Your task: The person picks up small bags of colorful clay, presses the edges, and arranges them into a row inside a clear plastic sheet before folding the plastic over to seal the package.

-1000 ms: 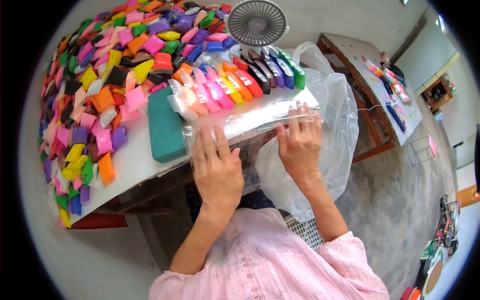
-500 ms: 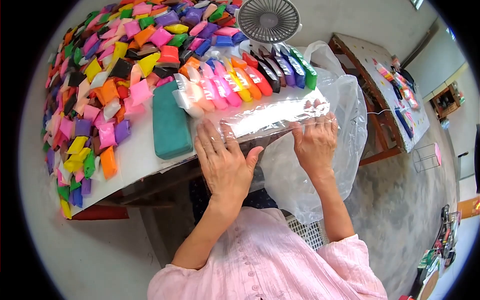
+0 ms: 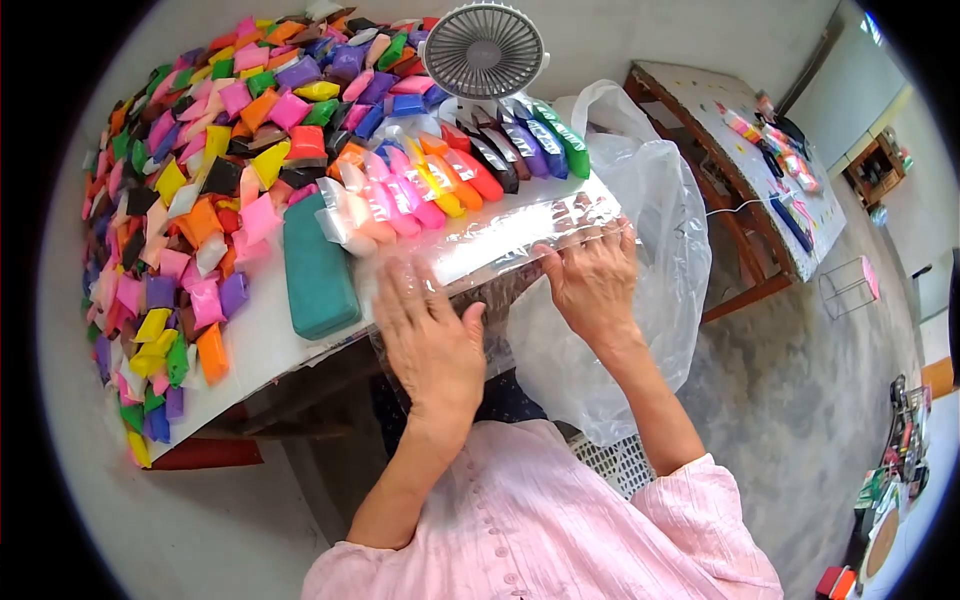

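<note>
A clear plastic bag or sheet [image 3: 490, 243] lies flat along the front edge of the white table, shining with reflected light. My left hand [image 3: 430, 335] rests on its left end, fingers stretched and slightly smeared by motion, thumb apart. On its right end lies my right hand [image 3: 597, 280], fingers extended over the film and thumb spread to the side. Just behind the plastic stands a row of clear-wrapped packets [image 3: 425, 190], running from white and pink through yellow, orange and red to black, purple, blue and green. Left of my left hand is a teal block [image 3: 318, 265].
A large heap of small coloured packets [image 3: 200, 220] covers the table's left side. A grey fan [image 3: 484, 52] stands at the back. A big translucent plastic bag [image 3: 640, 250] hangs at the right edge. Another table [image 3: 740, 150] with items on it stands further right.
The view has shifted, so the table and its things appear further left. My left hand is now blurred at the fingers; both hands stay on the plastic.
</note>
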`<state>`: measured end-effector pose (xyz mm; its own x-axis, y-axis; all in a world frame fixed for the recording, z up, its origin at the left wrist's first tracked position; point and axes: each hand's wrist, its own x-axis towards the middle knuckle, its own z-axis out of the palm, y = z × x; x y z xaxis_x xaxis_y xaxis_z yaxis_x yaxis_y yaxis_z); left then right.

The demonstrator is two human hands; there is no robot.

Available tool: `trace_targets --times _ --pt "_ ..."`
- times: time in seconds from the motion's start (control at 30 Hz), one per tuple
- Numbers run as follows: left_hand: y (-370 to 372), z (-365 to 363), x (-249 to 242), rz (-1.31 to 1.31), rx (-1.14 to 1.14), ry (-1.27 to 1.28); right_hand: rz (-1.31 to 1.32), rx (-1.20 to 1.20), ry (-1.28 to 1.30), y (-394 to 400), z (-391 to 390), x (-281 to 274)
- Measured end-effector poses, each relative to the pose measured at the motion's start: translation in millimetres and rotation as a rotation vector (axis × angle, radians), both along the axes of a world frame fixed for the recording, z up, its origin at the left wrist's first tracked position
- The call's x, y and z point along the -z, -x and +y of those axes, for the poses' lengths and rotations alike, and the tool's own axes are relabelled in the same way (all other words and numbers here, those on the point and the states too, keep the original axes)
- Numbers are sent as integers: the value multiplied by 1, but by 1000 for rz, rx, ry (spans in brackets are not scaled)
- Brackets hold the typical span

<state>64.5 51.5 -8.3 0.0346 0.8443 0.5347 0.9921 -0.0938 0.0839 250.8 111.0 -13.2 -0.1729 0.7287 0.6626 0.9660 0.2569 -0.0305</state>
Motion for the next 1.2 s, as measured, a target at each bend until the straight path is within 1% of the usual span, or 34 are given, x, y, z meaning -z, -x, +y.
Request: trace_targets --times 0.1,0.17,0.27,0.37,0.4,0.5,0.53,0.63,0.67,0.77,0.9,1.0,1.1,1.2 --pt "-18 -4 -4 -74 121 104 10 -14 -1 7 -2 -4" --pt "-28 6 -6 1 289 81 -1 -9 -8 11 0 -4" --pt "-36 31 -10 16 506 -9 -15 -7 -39 11 5 4" --pt "-41 49 -15 -40 648 -25 -28 -22 -41 10 5 3" --pt "-41 53 -18 -104 684 -11 -44 -25 -39 8 5 2" --pt "-32 64 -16 -13 699 64 -69 -31 -13 4 4 4" --pt "-28 64 -16 -90 706 24 -74 -33 -4 3 5 4" --pt "-21 68 -15 -38 711 -47 -25 -50 -11 -3 2 3" --pt "-19 68 -17 -66 721 70 -24 -45 78 -6 -1 1" --pt "-21 68 -15 -120 716 -24 1 -89 -1 -16 -1 0" --pt "-20 67 -14 -97 691 -11 -10 -116 16 -16 -3 -6" --pt "-17 67 -13 -73 657 -14 9 -210 49 -12 0 -9" --pt "-15 67 -10 -62 644 -18 37 -239 101 -11 0 -8" --pt "-16 67 -10 -39 632 -20 49 -306 113 -17 -8 -24"
